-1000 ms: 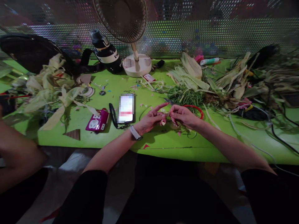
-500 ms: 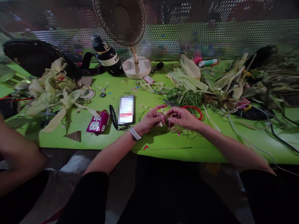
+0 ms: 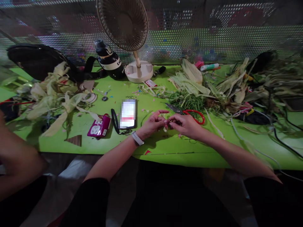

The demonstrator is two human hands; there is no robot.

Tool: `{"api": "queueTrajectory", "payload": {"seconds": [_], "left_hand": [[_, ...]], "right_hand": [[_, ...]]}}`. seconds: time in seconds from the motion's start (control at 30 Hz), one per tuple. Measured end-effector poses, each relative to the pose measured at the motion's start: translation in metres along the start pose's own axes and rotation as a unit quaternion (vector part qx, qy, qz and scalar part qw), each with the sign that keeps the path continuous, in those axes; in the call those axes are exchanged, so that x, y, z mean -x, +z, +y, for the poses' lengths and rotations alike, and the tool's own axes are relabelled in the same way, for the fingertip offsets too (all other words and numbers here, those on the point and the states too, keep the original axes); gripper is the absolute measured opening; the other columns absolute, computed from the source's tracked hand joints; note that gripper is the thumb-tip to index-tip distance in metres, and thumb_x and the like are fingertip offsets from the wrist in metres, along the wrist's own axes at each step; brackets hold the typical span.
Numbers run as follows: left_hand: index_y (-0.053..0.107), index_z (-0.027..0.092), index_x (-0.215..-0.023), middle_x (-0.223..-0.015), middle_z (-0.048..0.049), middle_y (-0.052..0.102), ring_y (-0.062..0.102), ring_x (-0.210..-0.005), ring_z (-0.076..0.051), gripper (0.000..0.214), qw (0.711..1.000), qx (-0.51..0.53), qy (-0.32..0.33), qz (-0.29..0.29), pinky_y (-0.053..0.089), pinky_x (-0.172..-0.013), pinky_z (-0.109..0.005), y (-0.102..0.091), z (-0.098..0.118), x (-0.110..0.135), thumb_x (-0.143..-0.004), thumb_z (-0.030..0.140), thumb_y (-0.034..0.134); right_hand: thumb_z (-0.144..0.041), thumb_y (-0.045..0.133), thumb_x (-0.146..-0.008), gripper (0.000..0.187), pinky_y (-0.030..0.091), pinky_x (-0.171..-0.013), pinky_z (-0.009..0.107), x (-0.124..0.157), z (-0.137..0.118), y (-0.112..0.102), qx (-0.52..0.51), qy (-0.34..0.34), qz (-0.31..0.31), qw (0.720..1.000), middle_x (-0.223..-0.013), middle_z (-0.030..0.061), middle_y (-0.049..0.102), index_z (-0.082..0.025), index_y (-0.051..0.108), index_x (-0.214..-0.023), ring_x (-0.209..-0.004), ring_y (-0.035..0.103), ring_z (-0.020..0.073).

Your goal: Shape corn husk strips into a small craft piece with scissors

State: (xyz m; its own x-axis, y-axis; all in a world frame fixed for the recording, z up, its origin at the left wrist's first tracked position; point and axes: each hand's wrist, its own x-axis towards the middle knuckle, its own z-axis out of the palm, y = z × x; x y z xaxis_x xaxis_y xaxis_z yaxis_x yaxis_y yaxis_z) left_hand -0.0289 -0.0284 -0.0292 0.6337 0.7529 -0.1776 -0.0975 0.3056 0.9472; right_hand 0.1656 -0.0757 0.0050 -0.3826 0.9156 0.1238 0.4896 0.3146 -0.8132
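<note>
My left hand (image 3: 151,124), with a pale watch band on its wrist, is closed in a pinch at the thumb and forefinger. The fingertips of my right hand (image 3: 184,125) meet it, also pinched. Between them shows a small pale, leafy scrap (image 3: 165,129), mostly hidden by the fingers; it looks like a bit of corn husk. Just beyond my right hand lie scissors (image 3: 175,109) with red handles, blades pointing left. Behind the scissors sits a heap of shredded green strands (image 3: 187,100), with pale corn husks (image 3: 193,74) behind it.
Left of my hands lie a lit phone (image 3: 128,115) and a magenta box-shaped device (image 3: 99,126). A fan (image 3: 139,73) and a black bottle (image 3: 111,64) stand at the back. More husks (image 3: 54,88) pile up at left, near another person's arm (image 3: 19,154). Cables (image 3: 262,151) run at right.
My right hand has shifted slightly, so more of the scissors shows. Both hands stay together, pinching, and less of the pale scrap is visible. The whole view has tilted a little.
</note>
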Motion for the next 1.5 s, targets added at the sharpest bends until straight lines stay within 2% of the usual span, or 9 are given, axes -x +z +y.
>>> {"api": "queueTrajectory", "payload": {"seconds": [0.17, 0.33, 0.43, 0.57, 0.7, 0.9, 1.07, 1.3, 1.5], "left_hand": [[0.054, 0.016, -0.120, -0.062, 0.0052, 0.063, 0.047, -0.047, -0.004, 0.060, 1.000, -0.005, -0.004, 0.017, 0.035, -0.048, -0.018, 0.003, 0.002, 0.001, -0.072, 0.041, 0.080], [0.061, 0.017, -0.110, -0.067, 0.0032, 0.062, 0.055, -0.056, -0.008, 0.050, 0.999, 0.044, 0.005, 0.012, 0.043, -0.053, -0.020, 0.003, 0.001, 0.000, -0.074, 0.047, 0.077], [0.066, 0.017, -0.101, -0.070, 0.0024, 0.062, 0.055, -0.058, -0.007, 0.040, 0.997, 0.079, -0.015, 0.016, 0.045, -0.054, -0.020, 0.002, 0.000, -0.001, -0.072, 0.041, 0.080], [0.066, 0.015, -0.094, -0.079, 0.0009, 0.067, 0.060, -0.064, -0.007, 0.038, 0.994, 0.100, -0.037, 0.012, 0.049, -0.058, -0.020, 0.000, -0.001, -0.002, -0.064, 0.027, 0.085], [0.063, 0.014, -0.092, -0.079, 0.0003, 0.069, 0.063, -0.061, -0.008, 0.036, 0.996, 0.082, -0.039, -0.021, 0.050, -0.057, -0.020, -0.005, -0.004, -0.004, -0.066, 0.024, 0.084], [0.060, 0.014, -0.089, -0.075, -0.0002, 0.071, 0.065, -0.057, -0.007, 0.035, 0.998, 0.050, -0.022, -0.021, 0.040, -0.043, -0.013, -0.011, -0.010, -0.008, -0.068, 0.028, 0.084], [0.067, 0.012, -0.086, -0.075, -0.0034, 0.073, 0.067, -0.062, -0.010, 0.032, 0.999, 0.006, -0.033, -0.042, 0.047, -0.048, -0.015, -0.011, -0.005, -0.006, -0.066, 0.031, 0.084], [0.075, 0.011, -0.083, -0.074, -0.0042, 0.074, 0.067, -0.063, -0.009, 0.033, 0.998, 0.010, -0.061, -0.014, 0.054, -0.056, -0.019, -0.009, 0.001, -0.004, -0.060, 0.031, 0.087], [0.074, 0.010, -0.079, -0.068, -0.0035, 0.073, 0.065, -0.058, -0.008, 0.030, 0.997, 0.045, -0.069, -0.005, 0.056, -0.060, -0.020, -0.007, -0.001, -0.005, -0.059, 0.028, 0.088]], "right_hand": [[-0.030, 0.056, -0.088, 0.017, 0.040, -0.055, 0.024, -0.002, 0.004, -0.002, 0.021, 0.000, -0.002, 1.000, -0.070, 0.0006, 0.068, -0.018, 0.068, -0.088, -0.055, 0.054, 0.0101], [-0.027, 0.058, -0.085, 0.013, 0.040, -0.053, 0.023, -0.005, 0.008, -0.004, -0.034, 0.007, -0.003, 0.999, -0.064, -0.0008, 0.067, -0.018, 0.066, -0.081, -0.054, 0.054, 0.0092], [-0.028, 0.060, -0.083, 0.011, 0.044, -0.052, 0.024, -0.006, 0.011, -0.003, -0.088, 0.043, -0.001, 0.995, -0.066, 0.0001, 0.069, -0.018, 0.065, -0.081, -0.054, 0.057, 0.0100], [-0.029, 0.064, -0.081, 0.011, 0.053, -0.057, 0.027, -0.008, 0.011, -0.005, -0.163, 0.087, -0.007, 0.983, -0.065, 0.0006, 0.070, -0.018, 0.064, -0.080, -0.059, 0.065, 0.0126], [-0.029, 0.069, -0.079, 0.013, 0.057, -0.061, 0.027, -0.010, 0.011, -0.007, -0.225, 0.127, -0.015, 0.966, -0.065, 0.0003, 0.070, -0.017, 0.064, -0.079, -0.060, 0.068, 0.0121], [-0.031, 0.073, -0.076, 0.018, 0.057, -0.059, 0.025, -0.012, 0.016, -0.006, -0.270, 0.149, -0.011, 0.951, -0.061, -0.0008, 0.069, -0.016, 0.063, -0.078, -0.057, 0.067, 0.0108], [-0.029, 0.072, -0.078, 0.017, 0.056, -0.058, 0.025, -0.013, 0.017, -0.007, -0.264, 0.163, -0.019, 0.950, -0.061, -0.0004, 0.069, -0.016, 0.063, -0.078, -0.056, 0.066, 0.0101], [-0.033, 0.068, -0.082, 0.020, 0.053, -0.058, 0.024, -0.012, 0.017, -0.008, -0.248, 0.142, -0.011, 0.958, -0.065, -0.0019, 0.067, -0.015, 0.060, -0.089, -0.057, 0.064, 0.0093], [-0.032, 0.061, -0.087, 0.018, 0.046, -0.051, 0.023, -0.010, 0.014, -0.004, -0.216, 0.076, 0.002, 0.974, -0.064, -0.0051, 0.059, -0.019, 0.052, -0.096, -0.054, 0.058, 0.0095]]}}
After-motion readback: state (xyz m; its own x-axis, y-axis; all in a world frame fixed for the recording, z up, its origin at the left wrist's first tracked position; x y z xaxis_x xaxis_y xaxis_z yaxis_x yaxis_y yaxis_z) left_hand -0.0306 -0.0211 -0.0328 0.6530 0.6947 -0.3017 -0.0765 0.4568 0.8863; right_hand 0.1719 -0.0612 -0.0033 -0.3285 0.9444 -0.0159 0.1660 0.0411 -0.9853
